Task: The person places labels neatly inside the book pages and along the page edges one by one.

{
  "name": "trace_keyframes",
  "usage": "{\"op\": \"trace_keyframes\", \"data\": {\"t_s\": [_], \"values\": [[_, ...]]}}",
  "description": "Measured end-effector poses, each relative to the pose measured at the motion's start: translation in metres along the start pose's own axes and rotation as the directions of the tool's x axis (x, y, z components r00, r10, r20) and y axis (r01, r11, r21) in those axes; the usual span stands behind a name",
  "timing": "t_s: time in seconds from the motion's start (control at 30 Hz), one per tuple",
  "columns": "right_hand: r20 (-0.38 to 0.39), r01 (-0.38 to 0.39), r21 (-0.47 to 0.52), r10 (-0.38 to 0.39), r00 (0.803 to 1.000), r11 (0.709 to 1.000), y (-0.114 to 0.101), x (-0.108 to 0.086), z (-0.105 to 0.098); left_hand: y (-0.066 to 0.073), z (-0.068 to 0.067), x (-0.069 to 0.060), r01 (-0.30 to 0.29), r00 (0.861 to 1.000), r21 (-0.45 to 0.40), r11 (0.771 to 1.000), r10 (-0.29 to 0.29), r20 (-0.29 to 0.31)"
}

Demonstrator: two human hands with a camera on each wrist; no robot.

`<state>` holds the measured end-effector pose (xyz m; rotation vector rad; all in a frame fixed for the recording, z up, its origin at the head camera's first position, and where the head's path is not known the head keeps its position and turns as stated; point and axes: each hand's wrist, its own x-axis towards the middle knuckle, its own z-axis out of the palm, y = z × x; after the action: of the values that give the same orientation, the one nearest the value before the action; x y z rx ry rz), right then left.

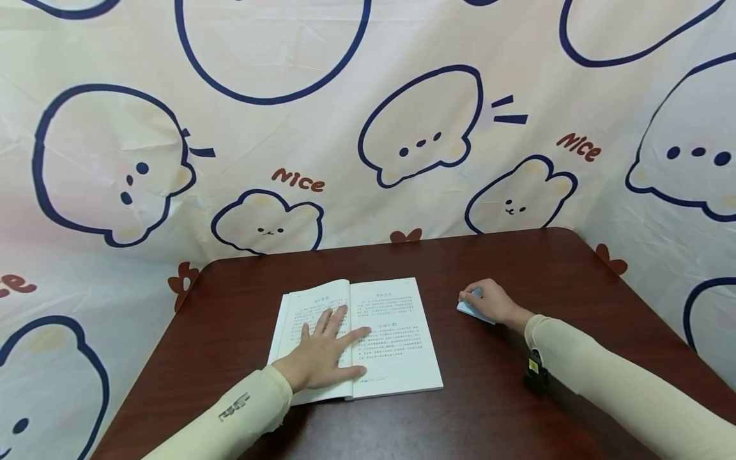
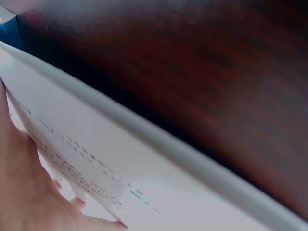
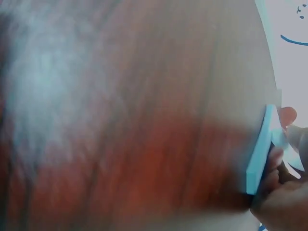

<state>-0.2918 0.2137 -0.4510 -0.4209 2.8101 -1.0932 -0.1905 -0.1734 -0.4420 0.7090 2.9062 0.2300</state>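
An open book (image 1: 397, 367) with printed pages lies on the dark wooden table, left of centre. My left hand (image 1: 321, 356) rests on it with fingers spread, across the inner margin and onto both pages. In the left wrist view the page edge (image 2: 159, 139) runs slantwise, with part of that hand at lower left. Right of the book, my right hand (image 1: 493, 303) grips a small flat light-blue pad (image 1: 474, 311) at the table surface. The right wrist view shows the pad's edge (image 3: 261, 154) tilted, with thumb and fingers about it; its top face is mostly hidden.
The table (image 1: 506, 396) has rounded far corners. A patterned cloth (image 1: 414, 211) with cartoon outlines hangs behind it and at both sides. A black device (image 1: 536, 374) is strapped at the right wrist. At the left wrist view's corner shows a blue block-like edge (image 2: 10, 32).
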Motion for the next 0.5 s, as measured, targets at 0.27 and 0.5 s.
{"op": "trace_keyframes", "data": {"t_s": [0.27, 0.5], "values": [[0.094, -0.058, 0.009, 0.057, 0.994, 0.998, -0.0058, 0.0025, -0.0095, -0.0012, -0.0004, 0.001, -0.001, 1.0, -0.001, 1.0, 0.001, 0.003], [0.08, -0.101, 0.002, 0.1, 0.992, 0.995, -0.009, 0.0043, -0.0081, -0.0014, -0.0005, 0.0013, 0.003, 1.0, -0.001, 1.0, -0.003, 0.011]]}}
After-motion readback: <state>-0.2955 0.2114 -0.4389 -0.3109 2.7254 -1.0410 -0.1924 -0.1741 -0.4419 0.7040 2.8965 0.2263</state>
